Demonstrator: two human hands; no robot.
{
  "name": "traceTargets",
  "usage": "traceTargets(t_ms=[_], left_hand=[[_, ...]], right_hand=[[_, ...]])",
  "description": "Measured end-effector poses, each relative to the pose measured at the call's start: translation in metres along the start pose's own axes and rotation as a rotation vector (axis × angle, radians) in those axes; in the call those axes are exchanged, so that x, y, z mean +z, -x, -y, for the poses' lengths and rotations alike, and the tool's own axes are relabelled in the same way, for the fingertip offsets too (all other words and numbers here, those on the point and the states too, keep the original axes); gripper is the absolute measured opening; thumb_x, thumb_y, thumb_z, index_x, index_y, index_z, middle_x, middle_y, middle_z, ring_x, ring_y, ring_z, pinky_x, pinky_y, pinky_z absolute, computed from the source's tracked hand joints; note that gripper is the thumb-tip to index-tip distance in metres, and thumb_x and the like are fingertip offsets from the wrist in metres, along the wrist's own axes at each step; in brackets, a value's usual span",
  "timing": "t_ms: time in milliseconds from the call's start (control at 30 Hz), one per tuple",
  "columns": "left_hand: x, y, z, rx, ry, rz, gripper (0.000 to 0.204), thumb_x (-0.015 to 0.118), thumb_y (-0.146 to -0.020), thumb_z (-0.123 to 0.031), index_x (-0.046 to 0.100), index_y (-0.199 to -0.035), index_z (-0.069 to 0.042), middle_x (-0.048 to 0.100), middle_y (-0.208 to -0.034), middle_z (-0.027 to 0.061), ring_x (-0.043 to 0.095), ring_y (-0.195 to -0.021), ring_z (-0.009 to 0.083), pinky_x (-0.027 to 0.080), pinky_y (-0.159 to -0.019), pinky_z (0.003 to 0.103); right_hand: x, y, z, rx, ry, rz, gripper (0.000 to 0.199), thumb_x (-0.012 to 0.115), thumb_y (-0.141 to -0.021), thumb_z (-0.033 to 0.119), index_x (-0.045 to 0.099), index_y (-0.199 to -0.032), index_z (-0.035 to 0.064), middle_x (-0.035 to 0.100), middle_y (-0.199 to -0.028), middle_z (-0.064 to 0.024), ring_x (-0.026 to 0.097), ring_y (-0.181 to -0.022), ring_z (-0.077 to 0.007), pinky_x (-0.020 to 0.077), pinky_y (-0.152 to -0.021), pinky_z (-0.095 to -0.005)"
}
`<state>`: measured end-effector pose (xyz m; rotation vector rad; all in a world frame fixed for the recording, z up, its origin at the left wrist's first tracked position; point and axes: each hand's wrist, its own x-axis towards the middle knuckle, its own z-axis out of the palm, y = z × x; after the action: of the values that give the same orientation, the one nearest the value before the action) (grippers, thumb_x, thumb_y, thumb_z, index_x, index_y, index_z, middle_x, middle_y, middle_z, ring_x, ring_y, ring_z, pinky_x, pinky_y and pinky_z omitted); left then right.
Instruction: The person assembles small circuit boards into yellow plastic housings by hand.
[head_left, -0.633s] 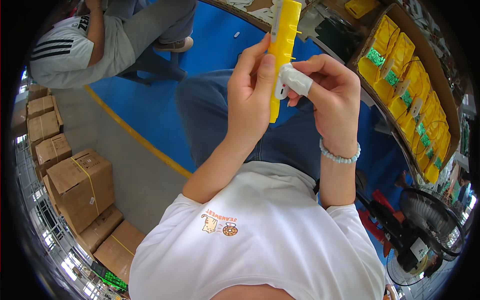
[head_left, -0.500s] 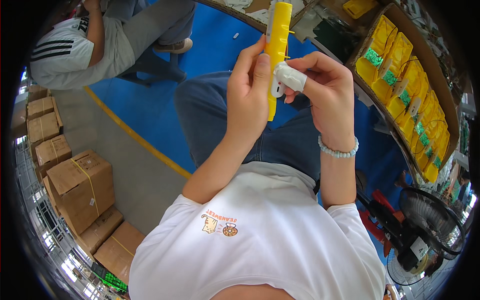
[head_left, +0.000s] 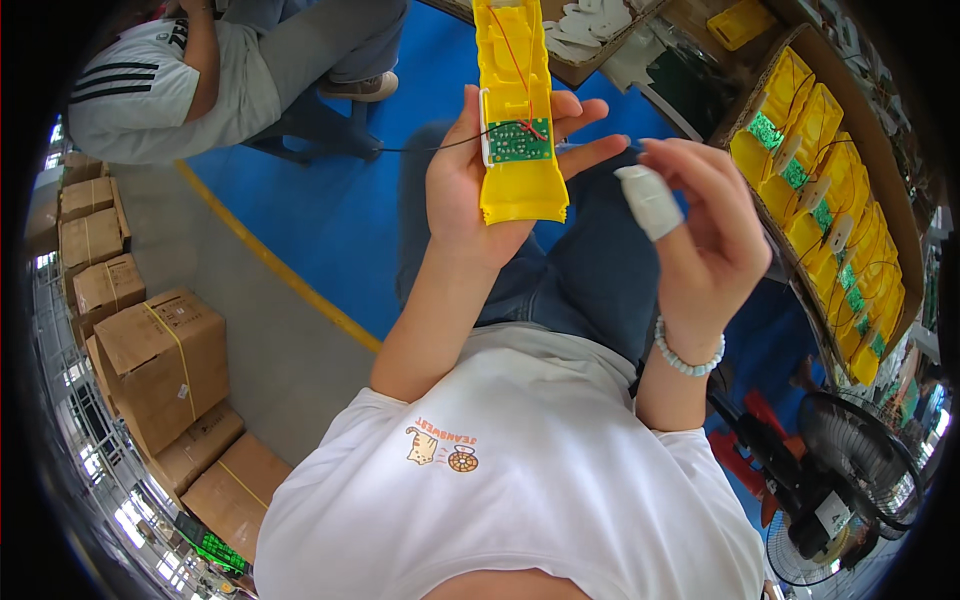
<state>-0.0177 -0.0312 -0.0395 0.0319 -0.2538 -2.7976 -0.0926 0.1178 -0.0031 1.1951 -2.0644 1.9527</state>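
The left hand (head_left: pixel 470 190) is gripping a long yellow housing (head_left: pixel 515 110) upright above the lap, its green circuit board (head_left: pixel 519 141) exposed, while the right hand (head_left: pixel 700 240), loosely curled and empty, is apparently preparing to seat the black wire (head_left: pixel 440 146).

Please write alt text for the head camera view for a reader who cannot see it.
The person's left hand holds up a long yellow plastic housing with a small green circuit board and thin wires inside, while the right hand, one fingertip in a white finger cot, hovers beside it. A cardboard tray of similar yellow housings sits at right.
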Motion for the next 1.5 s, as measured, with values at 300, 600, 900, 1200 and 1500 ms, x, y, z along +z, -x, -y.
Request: traceTargets(t_ms=[300,600,900,1200,1500], left_hand=[[0.013,0.008,0.007,-0.050,-0.052,0.025,0.052,0.030,-0.101,-0.043,0.046,-0.131,-0.003,0.059,-0.117,0.0191,0.055,-0.114,0.0338,0.043,-0.101,0.046],[0.012,0.015,0.011,-0.040,-0.156,-0.152,0.049,0.032,-0.101,-0.040,0.046,-0.128,-0.002,0.059,-0.117,0.0184,0.061,-0.105,0.0255,0.050,-0.091,0.038],[0.010,0.021,0.008,-0.024,-0.231,-0.174,0.042,0.036,-0.102,-0.036,0.049,-0.126,-0.004,0.062,-0.112,0.0109,0.062,-0.100,0.0196,0.051,-0.088,0.035],[0.019,0.024,0.017,-0.032,-0.156,-0.133,0.043,0.036,-0.101,-0.038,0.050,-0.124,-0.004,0.062,-0.111,0.0109,0.062,-0.101,0.0203,0.051,-0.089,0.035],[0.010,0.018,0.014,0.129,-0.316,0.078,0.051,0.027,-0.102,-0.041,0.044,-0.131,-0.003,0.053,-0.122,0.0165,0.050,-0.117,0.0328,0.042,-0.100,0.048]], right_hand=[[0.015,-0.009,-0.001,-0.365,0.303,0.160,0.038,0.071,-0.061,-0.008,0.067,-0.097,0.0009,0.064,-0.096,-0.0116,0.063,-0.085,-0.0249,0.0535,-0.072,-0.0308],[0.019,-0.003,-0.007,-0.396,0.332,0.185,0.032,0.072,-0.065,-0.007,0.066,-0.096,-0.0031,0.067,-0.097,-0.0143,0.065,-0.087,-0.0263,0.0562,-0.067,-0.0289],[0.025,-0.003,-0.011,-0.534,0.341,0.133,0.036,0.076,-0.056,0.003,0.066,-0.090,-0.0018,0.066,-0.090,-0.0121,0.065,-0.078,-0.0283,0.0552,-0.066,-0.0309],[0.022,-0.002,-0.001,-0.539,0.352,0.093,0.035,0.076,-0.056,0.003,0.067,-0.089,-0.0021,0.067,-0.088,-0.0125,0.065,-0.078,-0.0280,0.0556,-0.066,-0.0300],[0.019,-0.001,0.007,-0.287,0.183,0.114,0.036,0.078,-0.061,0.002,0.067,-0.096,-0.0013,0.067,-0.094,-0.0121,0.065,-0.083,-0.0259,0.0548,-0.073,-0.0312]])
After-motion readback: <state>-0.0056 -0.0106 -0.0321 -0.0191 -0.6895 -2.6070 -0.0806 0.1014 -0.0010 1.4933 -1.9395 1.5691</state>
